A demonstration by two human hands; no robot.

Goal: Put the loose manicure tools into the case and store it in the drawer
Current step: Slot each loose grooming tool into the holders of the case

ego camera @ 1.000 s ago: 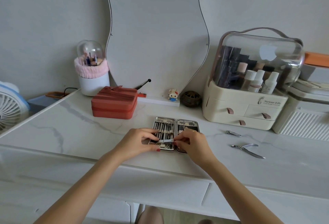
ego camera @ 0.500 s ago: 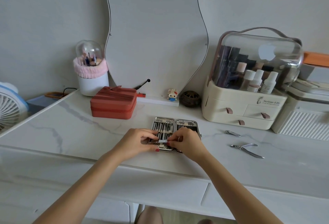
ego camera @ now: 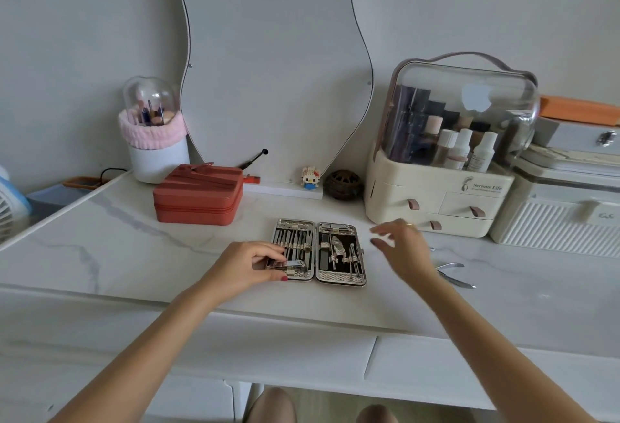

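Marble-look white counter (ego camera: 100,254), glossy with grey veins, and you've got one coral zip box (ego camera: 198,195) toward its back left. Mid-counter near the front edge sits one manicure case (ego camera: 318,249), lying open flat, two metal-rimmed halves with thin steel tools strapped in rows. Your left hand (ego camera: 248,264) rests on the left half, fingers curled, thumb and fingertips pinching a nail clipper (ego camera: 295,264) at that half's near end. Your right hand (ego camera: 402,248) hovers just right of the case, fingers spread, holding nothing. Beside it one steel nipper (ego camera: 454,273) lies loose on the counter; another small tool is mostly hidden behind the hand. One cream cosmetics organizer (ego camera: 436,201), clear domed lid, stands at the back right.
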